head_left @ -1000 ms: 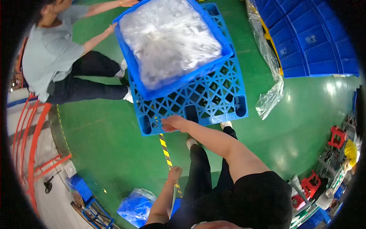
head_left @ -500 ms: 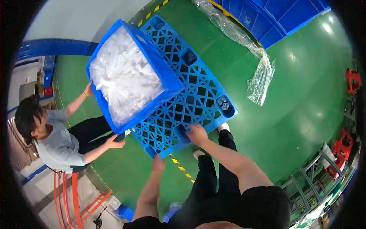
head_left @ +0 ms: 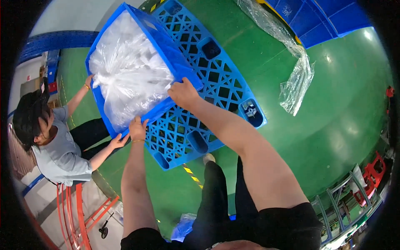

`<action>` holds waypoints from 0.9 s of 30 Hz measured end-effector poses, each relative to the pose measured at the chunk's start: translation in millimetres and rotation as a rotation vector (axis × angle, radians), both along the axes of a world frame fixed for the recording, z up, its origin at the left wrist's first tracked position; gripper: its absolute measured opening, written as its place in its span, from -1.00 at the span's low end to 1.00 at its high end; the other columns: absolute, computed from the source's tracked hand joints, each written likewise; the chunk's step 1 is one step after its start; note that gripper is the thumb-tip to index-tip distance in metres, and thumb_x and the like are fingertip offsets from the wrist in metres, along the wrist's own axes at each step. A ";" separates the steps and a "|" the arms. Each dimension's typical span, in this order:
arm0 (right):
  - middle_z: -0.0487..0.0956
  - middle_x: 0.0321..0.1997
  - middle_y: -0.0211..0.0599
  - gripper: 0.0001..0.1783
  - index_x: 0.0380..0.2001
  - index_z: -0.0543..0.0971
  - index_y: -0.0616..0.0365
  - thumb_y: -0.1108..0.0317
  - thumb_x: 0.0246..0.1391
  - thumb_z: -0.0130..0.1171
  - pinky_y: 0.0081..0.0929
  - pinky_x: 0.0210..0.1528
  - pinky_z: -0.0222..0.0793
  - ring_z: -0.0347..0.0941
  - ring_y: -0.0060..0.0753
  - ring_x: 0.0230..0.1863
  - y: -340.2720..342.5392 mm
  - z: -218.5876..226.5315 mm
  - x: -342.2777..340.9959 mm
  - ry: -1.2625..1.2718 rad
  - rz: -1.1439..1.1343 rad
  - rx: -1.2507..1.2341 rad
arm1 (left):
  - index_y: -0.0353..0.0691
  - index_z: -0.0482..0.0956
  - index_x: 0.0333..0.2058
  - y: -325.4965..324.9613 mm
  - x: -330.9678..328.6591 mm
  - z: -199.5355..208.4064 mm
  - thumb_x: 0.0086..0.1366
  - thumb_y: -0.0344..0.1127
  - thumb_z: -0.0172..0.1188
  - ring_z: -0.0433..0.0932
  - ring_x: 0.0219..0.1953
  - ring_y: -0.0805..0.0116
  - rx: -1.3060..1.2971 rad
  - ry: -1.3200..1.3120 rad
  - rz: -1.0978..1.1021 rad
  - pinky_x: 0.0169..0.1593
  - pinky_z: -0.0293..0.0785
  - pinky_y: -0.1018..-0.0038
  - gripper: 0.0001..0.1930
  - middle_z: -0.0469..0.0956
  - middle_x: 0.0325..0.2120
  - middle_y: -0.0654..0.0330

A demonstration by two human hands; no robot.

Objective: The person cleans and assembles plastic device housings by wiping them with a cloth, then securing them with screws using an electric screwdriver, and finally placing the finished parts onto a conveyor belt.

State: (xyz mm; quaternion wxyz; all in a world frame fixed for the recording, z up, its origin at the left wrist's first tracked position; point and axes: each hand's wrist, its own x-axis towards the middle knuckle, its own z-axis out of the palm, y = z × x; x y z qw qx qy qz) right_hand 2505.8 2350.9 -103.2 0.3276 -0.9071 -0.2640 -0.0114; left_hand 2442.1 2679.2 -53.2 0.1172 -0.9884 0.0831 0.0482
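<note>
A large blue plastic bin, tilted in view, holds a gathered clear plastic bag full of white contents. My left hand grips the bin's near rim, close to a co-worker's hand at the same corner. Closed over the near right corner of the rim is my right hand. The co-worker's other hand holds the bin's left side. Beneath and right of the bin lies a blue lattice pallet; whether the bin rests on it, I cannot tell.
The co-worker stands at the left. Crumpled clear plastic film lies on the green floor at the right. Another blue container is at the far right. A metal frame and red stools stand lower right.
Both my hands have moved up and forward and taken hold of the bin's rim; the right one left the pallet's edge. The co-worker still holds the bin.
</note>
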 end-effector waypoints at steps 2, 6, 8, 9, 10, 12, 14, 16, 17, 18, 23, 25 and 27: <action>0.54 -0.35 -0.47 -0.90 -0.42 0.52 -0.05 0.37 -0.09 0.16 -0.19 -0.07 0.29 0.49 -0.35 -0.13 -15.7 -10.8 1.0 -0.012 -0.039 -0.050 | -0.24 0.52 -0.24 -17.4 6.1 -5.8 0.17 0.02 0.29 0.54 -0.28 -0.12 0.021 0.041 0.029 -0.18 0.46 0.08 -0.58 0.59 -0.35 -0.02; 0.52 -0.35 -0.45 -0.88 -0.41 0.51 -0.05 0.37 -0.11 0.15 -0.27 -0.13 0.31 0.47 -0.33 -0.15 -63.4 -18.1 8.7 -0.117 -0.043 -0.084 | -0.18 0.51 -0.34 -58.9 14.0 -13.8 0.13 0.06 0.31 0.54 -0.30 0.03 -0.062 -0.147 -0.190 -0.15 0.42 0.15 -0.60 0.56 -0.46 0.09; 0.51 -0.35 -0.46 -0.88 -0.40 0.51 -0.04 0.36 -0.10 0.15 -0.28 -0.14 0.30 0.47 -0.34 -0.15 -91.4 -18.0 10.1 -0.141 -0.076 -0.073 | -0.16 0.53 -0.38 -78.3 29.5 -10.8 0.11 0.12 0.31 0.55 -0.32 0.09 -0.037 -0.157 -0.224 -0.09 0.41 0.18 -0.57 0.54 -0.50 0.15; 0.50 -0.35 -0.46 -0.88 -0.39 0.51 -0.03 0.36 -0.09 0.15 -0.29 -0.15 0.30 0.46 -0.35 -0.15 -104.4 -19.5 11.6 -0.165 -0.110 -0.060 | -0.15 0.55 -0.39 -88.6 38.8 -9.9 0.09 0.16 0.30 0.55 -0.34 0.10 0.004 -0.103 -0.235 -0.12 0.44 0.20 -0.55 0.55 -0.50 0.16; 0.50 -0.35 -0.46 -0.88 -0.39 0.51 -0.03 0.36 -0.09 0.15 -0.29 -0.15 0.30 0.46 -0.35 -0.15 -115.0 -20.0 14.3 -0.164 -0.110 -0.063 | -0.14 0.56 -0.40 -96.6 47.4 -7.7 0.07 0.19 0.30 0.56 -0.35 0.12 0.050 -0.052 -0.245 -0.15 0.47 0.22 -0.53 0.55 -0.50 0.17; 0.48 -0.36 -0.46 -0.86 -0.38 0.51 -0.02 0.35 -0.11 0.15 -0.30 -0.16 0.30 0.46 -0.36 -0.17 -136.1 -22.8 21.7 -0.198 -0.089 -0.048 | -0.13 0.56 -0.43 -110.5 61.8 -13.9 0.04 0.24 0.29 0.57 -0.38 0.13 -0.007 -0.047 -0.209 -0.29 0.52 0.25 -0.51 0.55 -0.51 0.18; 0.46 -0.38 -0.46 -0.83 -0.37 0.51 -0.05 0.34 -0.13 0.15 -0.30 -0.17 0.30 0.45 -0.37 -0.19 -155.6 -21.7 46.8 -0.178 -0.050 -0.123 | -0.17 0.50 -0.40 -127.0 81.9 -23.3 0.02 0.21 0.35 0.54 -0.41 0.00 -0.100 -0.048 -0.224 -0.39 0.46 0.15 -0.48 0.54 -0.50 0.07; 0.45 -0.40 -0.46 -0.81 -0.35 0.52 -0.08 0.33 -0.15 0.14 -0.31 -0.17 0.30 0.45 -0.37 -0.21 -170.5 -26.7 66.5 -0.218 -0.068 -0.099 | -0.14 0.56 -0.40 -145.8 97.1 -27.6 0.05 0.26 0.28 0.59 -0.37 0.08 -0.055 -0.036 -0.220 -0.38 0.53 0.22 -0.49 0.57 -0.50 0.13; 0.49 -0.33 -0.48 -0.80 -0.30 0.54 -0.11 0.33 -0.09 0.13 -0.28 -0.11 0.29 0.45 -0.38 -0.14 -176.0 -20.6 84.5 -0.144 -0.053 -0.241 | -0.15 0.56 -0.39 -155.3 111.0 -28.3 0.06 0.27 0.27 0.60 -0.36 0.05 -0.032 -0.041 -0.183 -0.37 0.53 0.21 -0.47 0.59 -0.48 0.11; 0.49 -0.33 -0.48 -0.80 -0.30 0.54 -0.11 0.33 -0.09 0.13 -0.28 -0.11 0.29 0.45 -0.38 -0.14 -181.1 -14.0 104.1 -0.143 -0.057 -0.242 | -0.16 0.56 -0.38 -164.3 125.8 -27.9 0.07 0.27 0.26 0.60 -0.35 0.03 -0.008 -0.047 -0.146 -0.37 0.54 0.21 -0.46 0.60 -0.46 0.09; 0.55 -0.02 -0.46 -0.73 -0.12 0.55 -0.09 0.23 0.07 0.13 -0.24 0.16 0.22 0.39 -0.38 0.14 -205.9 4.7 150.8 0.058 -0.268 -0.448 | -0.16 0.57 -0.29 -224.0 178.9 -33.9 0.14 0.27 0.20 0.61 -0.28 -0.01 -0.061 -0.015 -0.056 -0.16 0.52 0.10 -0.46 0.63 -0.36 0.04; 0.53 0.07 -0.42 -0.65 -0.03 0.52 -0.08 0.21 0.09 0.13 -0.20 0.23 0.18 0.36 -0.36 0.20 -206.3 10.7 122.9 -0.133 -0.365 -0.337 | -0.14 0.57 -0.25 -218.6 182.5 -23.4 0.14 0.28 0.19 0.59 -0.21 0.03 -0.019 -0.065 -0.069 -0.04 0.45 0.05 -0.45 0.63 -0.33 0.07; 0.50 0.16 -0.40 -0.58 0.05 0.50 -0.05 0.21 0.09 0.15 -0.15 0.27 0.17 0.33 -0.32 0.25 -205.1 7.1 59.9 -0.226 -0.471 -0.111 | -0.13 0.49 0.03 -229.5 169.8 -5.9 0.17 0.28 0.18 0.45 0.13 0.10 -0.006 0.048 0.092 0.26 0.15 -0.11 -0.35 0.56 -0.02 0.04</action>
